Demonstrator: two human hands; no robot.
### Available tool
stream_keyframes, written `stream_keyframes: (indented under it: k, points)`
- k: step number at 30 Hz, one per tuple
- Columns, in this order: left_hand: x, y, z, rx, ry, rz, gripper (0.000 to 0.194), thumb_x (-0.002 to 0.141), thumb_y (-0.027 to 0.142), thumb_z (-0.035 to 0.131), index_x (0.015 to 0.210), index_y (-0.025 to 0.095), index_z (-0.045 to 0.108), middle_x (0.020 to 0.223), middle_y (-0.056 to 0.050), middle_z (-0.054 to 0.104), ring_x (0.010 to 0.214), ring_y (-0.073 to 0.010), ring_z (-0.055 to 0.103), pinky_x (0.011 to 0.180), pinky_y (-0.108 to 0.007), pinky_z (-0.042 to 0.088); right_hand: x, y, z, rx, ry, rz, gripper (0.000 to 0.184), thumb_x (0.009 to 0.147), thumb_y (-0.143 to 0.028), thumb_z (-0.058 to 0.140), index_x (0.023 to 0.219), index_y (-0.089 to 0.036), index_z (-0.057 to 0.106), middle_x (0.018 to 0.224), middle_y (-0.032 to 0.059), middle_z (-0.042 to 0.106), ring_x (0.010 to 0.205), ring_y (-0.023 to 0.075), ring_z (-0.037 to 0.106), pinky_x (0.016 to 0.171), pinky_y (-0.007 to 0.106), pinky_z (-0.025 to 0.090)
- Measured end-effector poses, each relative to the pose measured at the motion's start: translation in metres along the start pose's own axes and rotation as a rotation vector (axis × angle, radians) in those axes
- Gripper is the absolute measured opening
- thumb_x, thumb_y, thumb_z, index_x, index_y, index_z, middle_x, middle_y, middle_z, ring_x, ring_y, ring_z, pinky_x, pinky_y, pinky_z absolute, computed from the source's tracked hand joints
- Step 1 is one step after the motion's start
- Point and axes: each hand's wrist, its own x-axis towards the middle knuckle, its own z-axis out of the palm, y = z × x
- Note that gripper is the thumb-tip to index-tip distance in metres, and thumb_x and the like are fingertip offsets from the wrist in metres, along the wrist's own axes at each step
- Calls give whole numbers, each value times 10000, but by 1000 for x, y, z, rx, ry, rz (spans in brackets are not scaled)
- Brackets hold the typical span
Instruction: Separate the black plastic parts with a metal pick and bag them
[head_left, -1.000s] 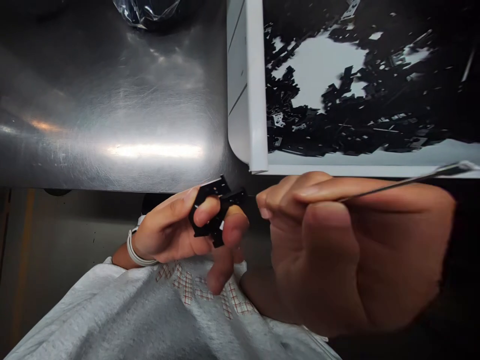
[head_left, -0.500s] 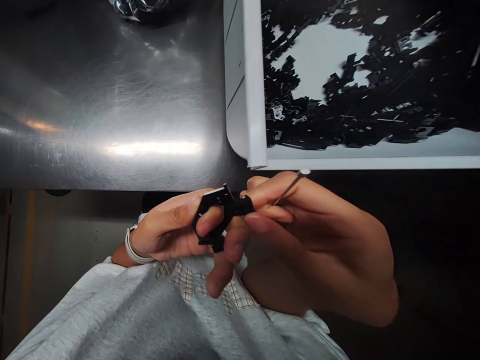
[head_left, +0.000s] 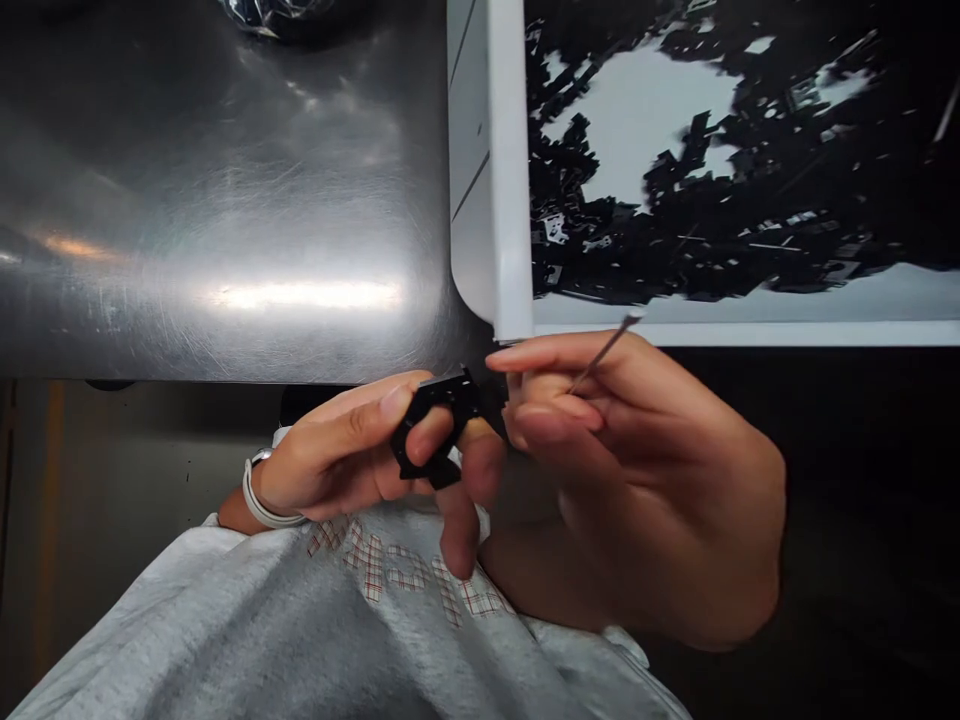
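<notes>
I have my left grip (head_left: 337,450) clenched on a black plastic bracket (head_left: 439,410), my right grip (head_left: 645,480) pinching a thin steel needle (head_left: 604,355) just beside it, steel worktop (head_left: 225,200) beyond the left grip, white tray (head_left: 491,170) of black pieces (head_left: 675,180) beyond the right grip, grey sweatshirt (head_left: 262,620) below both

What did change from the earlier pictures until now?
The right hand moved left, toward the left hand, and turned, so its thin metal pin swung from pointing right to pointing up-right. The left hand still holds the black plastic piece; the white tray stayed.
</notes>
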Motion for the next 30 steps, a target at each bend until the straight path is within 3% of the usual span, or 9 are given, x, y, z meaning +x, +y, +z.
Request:
stream_keyframes:
  k: [2, 4, 7, 13, 17, 21, 25, 30]
  points:
    - [1, 0, 2, 21, 25, 13, 347, 1066, 455, 452, 830, 214, 532, 787, 22, 528, 500, -100, 588, 651, -293, 514, -3, 2, 2, -46, 90, -85, 102, 942, -309, 775, 1024, -259, 739, 606, -67, 434, 476, 116, 482, 388, 262, 405]
    - [1, 0, 3, 49, 26, 27, 357, 1073, 455, 438, 829, 211, 529, 795, 8, 562, 530, -113, 605, 634, -288, 488, -4, 1, 6, -11, 64, -57, 96, 933, -304, 790, 1016, -275, 752, 607, -61, 443, 496, 121, 521, 404, 257, 432]
    - [1, -2, 5, 160, 65, 53, 377, 1073, 475, 432, 838, 206, 553, 799, -27, 615, 629, -155, 642, 654, -300, 466, -1, -2, 13, 127, 0, 47, 65, 918, -285, 814, 938, -275, 753, 594, -47, 586, 490, 137, 638, 352, 229, 465]
    - [-2, -4, 9, 370, 192, 79, 406, 1077, 501, 430, 832, 208, 567, 835, -69, 663, 851, -210, 667, 777, -327, 474, 5, -6, 19, 273, -26, -15, 130, 888, -99, 792, 846, -218, 761, 675, -38, 750, 367, 62, 573, 293, 158, 432]
    - [-2, -6, 7, 352, 214, 67, 410, 1059, 542, 447, 841, 211, 549, 831, -59, 639, 840, -218, 678, 811, -347, 495, -1, -4, 16, 255, -43, -9, 138, 914, -103, 757, 868, -232, 767, 707, -39, 737, 415, 63, 564, 315, 153, 442]
    - [1, -6, 4, 285, 179, 44, 436, 1029, 574, 489, 796, 209, 530, 807, -44, 558, 796, -203, 650, 751, -325, 491, -2, -3, 16, 252, -51, 34, 45, 929, -249, 793, 891, -236, 771, 629, -44, 709, 394, 81, 564, 340, 181, 472]
    - [1, -4, 6, 298, 240, 38, 433, 1019, 553, 534, 767, 202, 522, 807, -43, 545, 802, -187, 597, 752, -314, 467, 3, -5, 24, 229, 52, 6, 219, 852, -322, 883, 744, -224, 719, 602, -44, 718, 387, 60, 506, 334, 176, 422]
    - [-1, -6, 7, 298, 284, 19, 446, 1006, 573, 555, 764, 199, 528, 792, -35, 526, 805, -190, 564, 749, -316, 444, 3, -3, 26, 205, 48, 40, 249, 854, -333, 879, 710, -238, 700, 456, -75, 527, 403, 100, 523, 328, 193, 410]
